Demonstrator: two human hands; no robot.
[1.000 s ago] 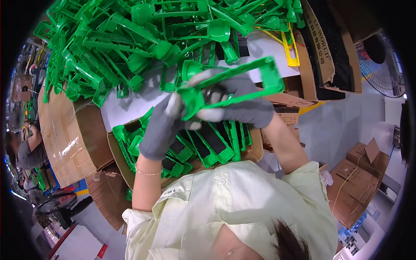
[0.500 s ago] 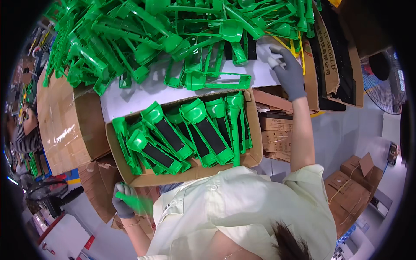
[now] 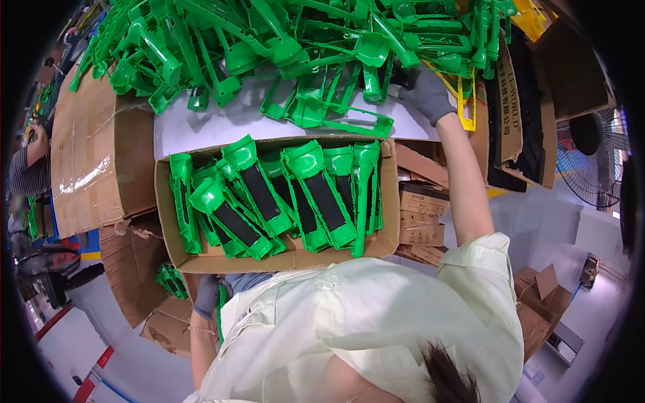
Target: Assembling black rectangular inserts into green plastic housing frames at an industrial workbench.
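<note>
Below my chest, my left hand hangs low beside the near wall of the cardboard box. It wears a grey glove, and its fingers are closed around a green plastic part that points downward past my shirt; a lower carton with more green parts sits just beside it, which probably explains the low reach.

Directly ahead, the cardboard box holds a row of assembled green housings with black panels, laid side by side and slanted so that the wide heads overlap and the row packs tightly. The box butts against the near edge of the white table.

Farther out, my right hand, also in a grey glove, is extended to the far right of the table and rests on the pile of loose green frames. I cannot tell whether it has closed on a piece, because the fingers are buried among the parts. A yellow frame lies just beside this hand, touching the pile.

Beyond the table edge, to the right, flattened cartons stand on edge, and a floor fan stands well apart. At far left another person is at work.
</note>
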